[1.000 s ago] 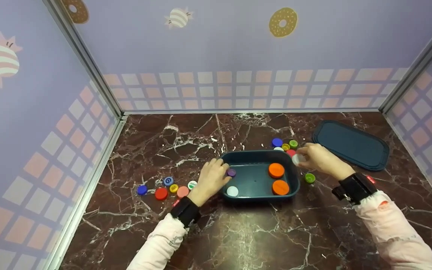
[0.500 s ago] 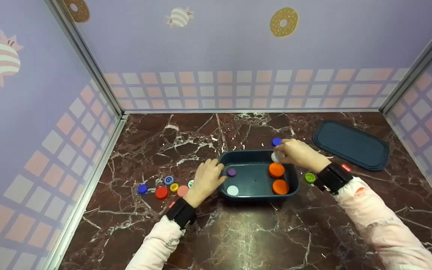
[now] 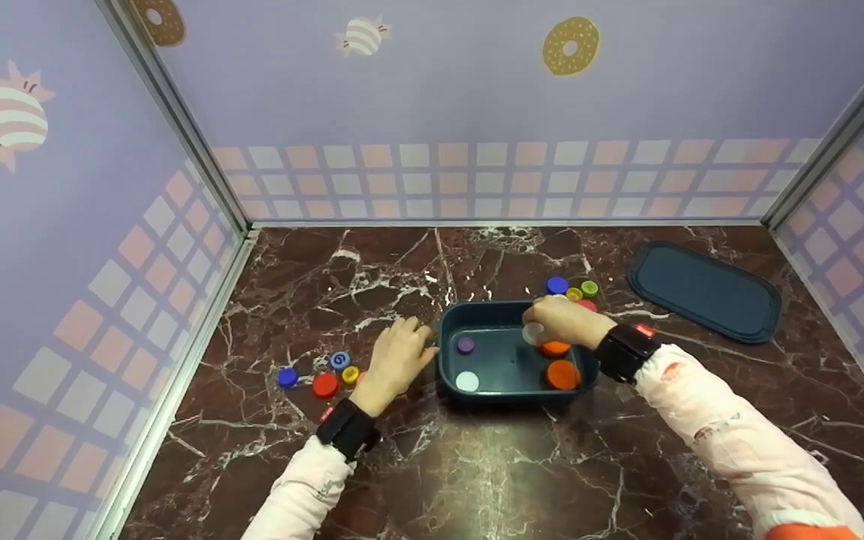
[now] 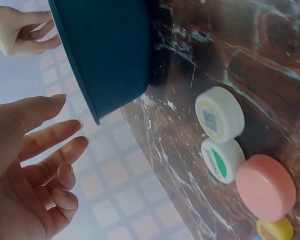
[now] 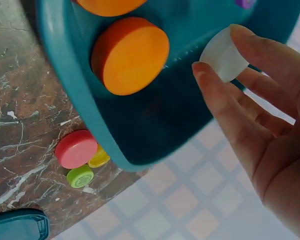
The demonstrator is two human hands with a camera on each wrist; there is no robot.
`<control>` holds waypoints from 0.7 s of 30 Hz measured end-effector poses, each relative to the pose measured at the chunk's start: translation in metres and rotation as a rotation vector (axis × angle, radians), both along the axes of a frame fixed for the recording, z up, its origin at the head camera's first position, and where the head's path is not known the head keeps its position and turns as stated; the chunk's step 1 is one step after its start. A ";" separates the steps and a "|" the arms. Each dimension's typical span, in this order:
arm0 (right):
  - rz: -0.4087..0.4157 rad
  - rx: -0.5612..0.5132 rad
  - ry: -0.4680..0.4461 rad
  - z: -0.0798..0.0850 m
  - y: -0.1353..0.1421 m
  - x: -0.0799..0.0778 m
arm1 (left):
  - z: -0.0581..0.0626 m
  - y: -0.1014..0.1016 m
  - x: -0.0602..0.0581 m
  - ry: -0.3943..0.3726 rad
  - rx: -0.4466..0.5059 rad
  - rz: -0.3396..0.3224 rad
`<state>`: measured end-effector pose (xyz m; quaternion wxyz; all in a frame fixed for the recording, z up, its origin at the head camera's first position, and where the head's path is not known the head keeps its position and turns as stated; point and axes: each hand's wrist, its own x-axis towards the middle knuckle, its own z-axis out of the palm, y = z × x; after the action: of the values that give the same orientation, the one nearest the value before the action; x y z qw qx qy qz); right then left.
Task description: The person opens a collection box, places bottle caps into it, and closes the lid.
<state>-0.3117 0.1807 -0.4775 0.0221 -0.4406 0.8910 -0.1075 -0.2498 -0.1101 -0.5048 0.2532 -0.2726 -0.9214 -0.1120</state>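
Between thumb and index finger my right hand point(image 3: 571, 321) pinches a white bottle cap point(image 5: 224, 55) over the dark teal box point(image 3: 503, 390). Inside the box lie two orange caps point(image 3: 563, 374), a purple cap point(image 3: 465, 345) and a white cap point(image 3: 467, 382). My left hand point(image 3: 396, 358) hovers just left of the box with nothing in it, its fingers loosely bent. Below it in the left wrist view are two white caps point(image 4: 220, 114), a pink cap point(image 4: 266, 187) and a yellow cap point(image 4: 275, 229).
Left on the marble table lie blue caps point(image 3: 287, 377) and a red cap point(image 3: 325, 385). Behind the box's right corner sit a blue cap point(image 3: 556, 285), a green cap point(image 3: 589, 289) and others. A dark teal lid point(image 3: 704, 291) rests at the back right.
My right hand has carried the white cap left from beside the box to above its inside. The left hand has let go of the purple cap in the box and drawn back left.
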 end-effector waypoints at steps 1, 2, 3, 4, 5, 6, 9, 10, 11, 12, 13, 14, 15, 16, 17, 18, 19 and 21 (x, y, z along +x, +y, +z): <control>0.003 0.003 -0.015 -0.001 -0.002 -0.001 | 0.000 -0.001 0.000 0.003 0.002 -0.001; 0.000 0.007 -0.027 -0.002 -0.003 -0.002 | -0.001 -0.003 0.000 0.006 0.005 0.000; -0.001 0.010 -0.037 -0.002 -0.004 -0.002 | -0.001 -0.004 0.000 0.008 0.010 0.001; -0.009 0.014 -0.049 -0.002 -0.006 -0.003 | -0.001 -0.004 -0.001 0.007 0.014 0.003; -0.017 0.020 -0.061 -0.003 -0.007 -0.003 | -0.002 -0.005 0.000 0.004 0.017 0.004; -0.028 0.028 -0.063 -0.003 -0.008 -0.003 | -0.003 -0.006 0.000 0.000 0.017 0.006; -0.055 0.046 -0.057 -0.004 -0.013 -0.004 | -0.004 -0.007 0.000 -0.006 0.019 0.015; -0.067 0.052 -0.055 -0.005 -0.014 -0.004 | -0.005 -0.008 0.001 -0.006 0.019 0.018; -0.077 0.058 -0.053 -0.005 -0.015 -0.005 | -0.005 -0.009 0.001 -0.004 0.018 0.020; -0.087 0.063 -0.054 -0.006 -0.015 -0.005 | -0.005 -0.009 0.001 -0.001 0.018 0.023; -0.095 0.067 -0.060 -0.006 -0.016 -0.005 | -0.006 -0.010 0.001 0.002 0.021 0.026; -0.106 0.069 -0.070 -0.007 -0.017 -0.006 | -0.006 -0.011 0.001 0.006 0.021 0.030; -0.119 0.069 -0.081 -0.007 -0.017 -0.006 | -0.006 -0.012 0.001 0.007 0.020 0.035; -0.131 0.072 -0.091 -0.008 -0.018 -0.006 | -0.006 -0.013 0.002 0.007 0.020 0.040; -0.138 0.073 -0.095 -0.008 -0.018 -0.006 | -0.006 -0.014 0.002 0.005 0.020 0.045; -0.142 0.070 -0.103 -0.009 -0.019 -0.006 | -0.006 -0.015 0.002 0.000 0.018 0.053; -0.140 0.076 -0.099 -0.009 -0.019 -0.007 | -0.006 -0.016 0.001 -0.006 0.016 0.060; -0.142 0.091 -0.090 -0.010 -0.020 -0.006 | -0.006 -0.019 0.001 -0.016 0.010 0.074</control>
<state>-0.3179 0.1610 -0.4873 0.0743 -0.3699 0.9220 -0.0877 -0.2487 -0.1292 -0.5110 0.2510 -0.2363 -0.9323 -0.1093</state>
